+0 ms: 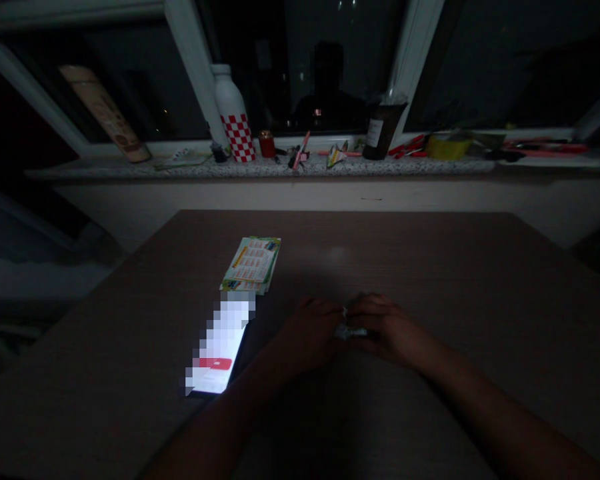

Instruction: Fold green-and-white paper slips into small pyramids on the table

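My left hand and my right hand meet over the middle of the table, fingertips close together. Both are curled around a small pale, silvery, crumpled-looking thing that shows between them; the dim light hides its kind. Left of my left forearm lies a phone with its screen lit, partly blurred out. Just beyond the phone is a small stack of printed cards with green edges.
The wooden table reaches toward a speckled windowsill. On the sill stand a tan flask, a red-checkered white bottle, a red jar, a dark pouch and several pens and small items.
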A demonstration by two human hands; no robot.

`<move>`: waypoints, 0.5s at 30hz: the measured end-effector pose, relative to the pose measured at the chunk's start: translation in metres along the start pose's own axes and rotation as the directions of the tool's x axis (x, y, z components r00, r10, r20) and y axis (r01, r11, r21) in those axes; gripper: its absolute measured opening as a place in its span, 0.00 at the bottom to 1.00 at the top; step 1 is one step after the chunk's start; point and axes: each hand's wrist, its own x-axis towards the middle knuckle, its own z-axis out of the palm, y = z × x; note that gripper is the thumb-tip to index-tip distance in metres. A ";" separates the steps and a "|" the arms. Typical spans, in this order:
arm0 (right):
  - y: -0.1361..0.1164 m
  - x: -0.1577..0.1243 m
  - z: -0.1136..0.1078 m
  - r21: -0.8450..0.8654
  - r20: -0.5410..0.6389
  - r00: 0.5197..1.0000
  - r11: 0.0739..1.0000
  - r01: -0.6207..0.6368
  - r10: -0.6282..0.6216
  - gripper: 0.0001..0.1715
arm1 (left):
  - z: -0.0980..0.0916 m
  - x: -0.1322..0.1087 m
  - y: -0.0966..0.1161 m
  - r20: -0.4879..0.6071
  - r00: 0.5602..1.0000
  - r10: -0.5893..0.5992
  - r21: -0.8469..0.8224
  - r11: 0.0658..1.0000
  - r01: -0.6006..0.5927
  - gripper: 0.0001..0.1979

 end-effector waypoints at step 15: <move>-0.002 -0.001 -0.003 0.020 0.003 1.000 1.000 0.007 -0.007 0.10 | -0.002 0.000 0.002 -0.004 1.000 -0.012 -0.014 1.000 0.012 0.10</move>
